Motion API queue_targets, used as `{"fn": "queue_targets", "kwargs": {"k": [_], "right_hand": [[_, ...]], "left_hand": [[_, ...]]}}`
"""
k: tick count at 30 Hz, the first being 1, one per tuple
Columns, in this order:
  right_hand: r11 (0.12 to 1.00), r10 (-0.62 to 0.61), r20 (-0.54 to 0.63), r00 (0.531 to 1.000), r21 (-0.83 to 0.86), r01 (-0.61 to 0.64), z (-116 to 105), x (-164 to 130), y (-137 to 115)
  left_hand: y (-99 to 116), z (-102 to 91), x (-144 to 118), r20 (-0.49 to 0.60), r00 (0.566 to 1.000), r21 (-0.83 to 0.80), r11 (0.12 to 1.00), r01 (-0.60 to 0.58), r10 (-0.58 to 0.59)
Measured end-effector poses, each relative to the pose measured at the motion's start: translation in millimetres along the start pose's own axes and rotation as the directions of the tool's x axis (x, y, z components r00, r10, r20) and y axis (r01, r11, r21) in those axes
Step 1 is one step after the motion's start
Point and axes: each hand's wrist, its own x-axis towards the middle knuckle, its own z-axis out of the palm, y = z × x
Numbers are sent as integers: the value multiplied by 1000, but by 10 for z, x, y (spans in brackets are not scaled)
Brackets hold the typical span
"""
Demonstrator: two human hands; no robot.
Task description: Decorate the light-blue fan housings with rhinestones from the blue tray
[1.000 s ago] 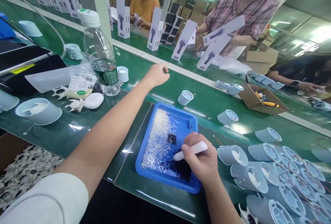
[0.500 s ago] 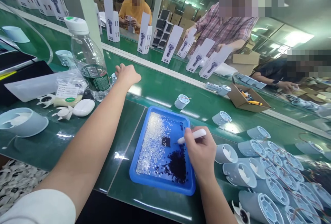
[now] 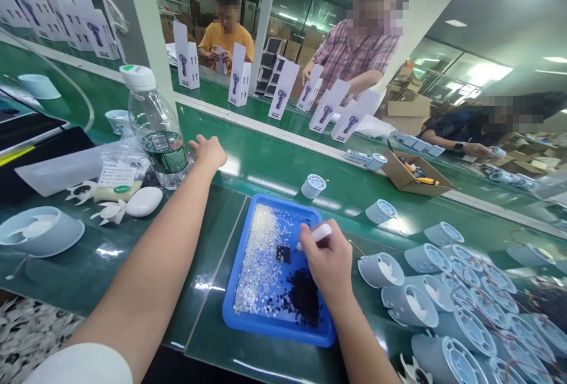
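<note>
left hand [image 3: 209,151] now nearer water bottle [image 3: 156,130]

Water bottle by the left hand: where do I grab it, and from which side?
Grip the water bottle around its clear body above the dark label, coming from its right, where the left hand already is. It stands upright, the cap is narrow, and packets crowd its left.

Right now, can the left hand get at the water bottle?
Probably yes: the left hand is stretched out beside the water bottle, open, with nothing visible between them.
</note>
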Motion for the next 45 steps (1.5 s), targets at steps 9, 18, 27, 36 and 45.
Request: {"fn": "queue_targets", "kwargs": {"k": [9,18,27,36,45], "right_hand": [[994,-102,-61,993,20,103,6,40,-74],[987,-5,110,994,161,-12,-4,65,-123],[713,290,-223,931,699,-54,-194,190,-66],[628,341,-99,935,764,-148,-189,224,-17],[639,338,-96,936,754,-153,-188,224,-25]], "left_hand": [[348,-119,-215,36,988,-553,826,-104,149],[820,-66,-704,340,838,-901,402,162,426],[915,-32,-1091,452,718,-811,579,82,530],[971,9,-1200,470,655,-781,624,-4,592],[984,-14,-1256,459,676,-778,629,-9,577]]}}
